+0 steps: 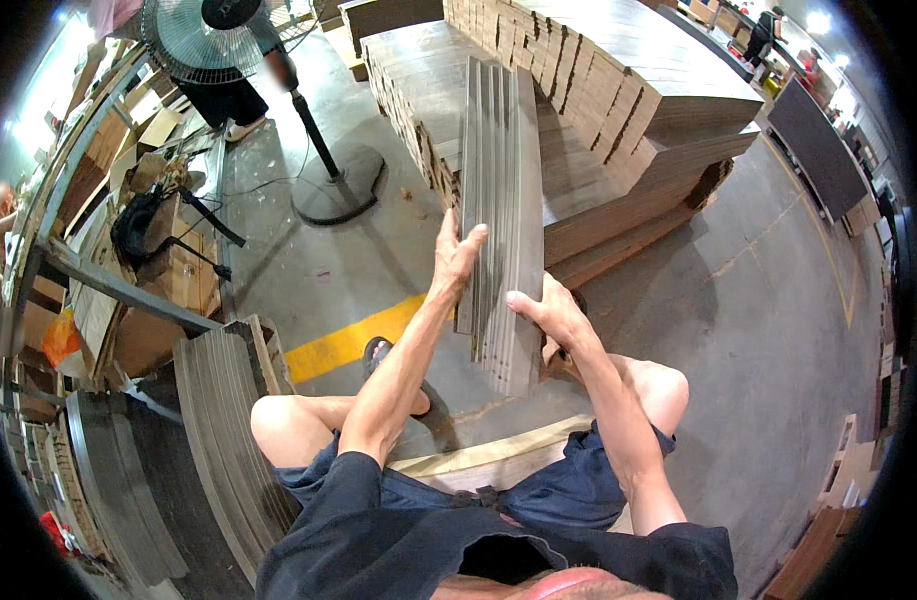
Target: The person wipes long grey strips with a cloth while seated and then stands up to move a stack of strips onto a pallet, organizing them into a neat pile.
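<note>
A bundle of long, narrow grey-brown strips point(501, 230) lies lengthwise in front of me. Its far end rests on a large stack of similar boards point(419, 75), while the near end juts out over the floor toward my knees. My left hand point(457, 256) grips the bundle's left side, thumb lying on the top edge. On the opposite side, slightly nearer to me, my right hand point(554, 312) presses against it, its thumb also on top. The fingers of both hands are partly hidden behind and under the strips, which sit unevenly at the near end.
A pedestal fan point(324, 150) stands at the far left with a person's legs behind it. More long strips point(224, 420) are piled at my left, beside a metal-framed rack point(129, 285) full of cardboard. A dark panel point(817, 150) stands far right. Yellow tape point(354, 335) marks the floor.
</note>
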`<state>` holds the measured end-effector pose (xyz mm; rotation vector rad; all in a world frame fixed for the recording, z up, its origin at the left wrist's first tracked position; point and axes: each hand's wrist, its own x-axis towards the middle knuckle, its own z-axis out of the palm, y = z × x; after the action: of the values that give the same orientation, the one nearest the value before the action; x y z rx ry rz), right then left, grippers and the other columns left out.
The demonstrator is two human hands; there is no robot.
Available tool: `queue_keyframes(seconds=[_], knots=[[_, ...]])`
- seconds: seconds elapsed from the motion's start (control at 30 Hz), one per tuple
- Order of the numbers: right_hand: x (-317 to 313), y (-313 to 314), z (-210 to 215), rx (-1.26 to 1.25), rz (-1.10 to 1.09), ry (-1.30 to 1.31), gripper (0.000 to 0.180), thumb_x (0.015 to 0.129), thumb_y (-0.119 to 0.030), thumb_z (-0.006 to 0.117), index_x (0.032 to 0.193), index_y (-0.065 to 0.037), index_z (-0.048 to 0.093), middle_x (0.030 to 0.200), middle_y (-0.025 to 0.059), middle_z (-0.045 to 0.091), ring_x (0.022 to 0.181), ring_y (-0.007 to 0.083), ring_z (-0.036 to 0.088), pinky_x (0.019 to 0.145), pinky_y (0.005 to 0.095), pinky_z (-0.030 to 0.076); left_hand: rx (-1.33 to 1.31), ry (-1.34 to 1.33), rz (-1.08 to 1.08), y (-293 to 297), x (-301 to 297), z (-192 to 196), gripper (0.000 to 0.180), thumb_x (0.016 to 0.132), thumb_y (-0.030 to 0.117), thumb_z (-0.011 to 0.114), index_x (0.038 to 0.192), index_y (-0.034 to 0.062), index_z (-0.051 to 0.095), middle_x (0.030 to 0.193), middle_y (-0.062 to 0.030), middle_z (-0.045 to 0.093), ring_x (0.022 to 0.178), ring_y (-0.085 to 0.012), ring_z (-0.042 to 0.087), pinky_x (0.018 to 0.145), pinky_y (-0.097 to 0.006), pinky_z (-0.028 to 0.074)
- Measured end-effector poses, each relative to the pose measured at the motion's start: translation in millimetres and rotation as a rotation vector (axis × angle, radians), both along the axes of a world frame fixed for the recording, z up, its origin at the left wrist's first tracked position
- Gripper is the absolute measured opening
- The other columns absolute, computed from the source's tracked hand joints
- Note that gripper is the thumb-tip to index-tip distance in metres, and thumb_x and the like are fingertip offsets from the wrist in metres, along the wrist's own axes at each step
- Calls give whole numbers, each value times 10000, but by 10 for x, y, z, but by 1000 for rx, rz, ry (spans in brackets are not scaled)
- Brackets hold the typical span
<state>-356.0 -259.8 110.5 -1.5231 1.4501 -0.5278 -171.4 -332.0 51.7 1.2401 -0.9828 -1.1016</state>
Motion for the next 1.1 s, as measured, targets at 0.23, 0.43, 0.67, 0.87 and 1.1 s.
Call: queue_keyframes(seconds=[0.23, 0.43, 0.67, 0.87, 1.1], knots=[[-322, 163, -151, -133, -125, 213, 592, 790, -328, 661, 1206, 76, 539, 1122, 298, 644, 1056, 388, 640, 957, 469, 494, -45, -8, -115, -230, 243, -429, 420, 873, -36, 466, 1263, -17, 620, 1095, -61, 682, 953, -136, 623, 862, -290, 498], [-357, 204, -54, -261, -200, 191, 490, 784, -308, 659, 1098, 62, 586, 988, 284, 679, 948, 390, 676, 881, 461, 522, 44, -141, -150, -547, 210, -263, 383, 834, 10, 526, 1201, -33, 627, 967, -57, 687, 829, -135, 604, 775, -289, 496], [-628, 401, 248, -361, -192, 171, 473, 763, -316, 656, 1027, 74, 605, 937, 299, 667, 896, 405, 674, 822, 461, 526, -121, -690, 130, -219, 490, -182, 618, 863, 110, 612, 1439, -37, 444, 1247, -138, 637, 1049, -201, 625, 896, -319, 500], [-577, 807, 412, -416, -139, -85, 485, 759, -318, 659, 1016, 85, 576, 880, 274, 644, 814, 363, 651, 784, 440, 518, -32, -3, -304, 548, 34, 684, 665, 951, 278, 618, 1462, -71, 374, 1166, -163, 650, 1066, -214, 638, 895, -362, 506], [-25, 1358, 367, -472, -20, -223, 752, 720, -490, 693, 1219, 59, 574, 995, 217, 636, 961, 318, 609, 891, 400, 468, -26, 401, -326, 1018, -307, 1127, 223, 882, 70, 669, 1052, 4, 540, 944, -126, 680, 708, -183, 651, 657, -343, 557]])
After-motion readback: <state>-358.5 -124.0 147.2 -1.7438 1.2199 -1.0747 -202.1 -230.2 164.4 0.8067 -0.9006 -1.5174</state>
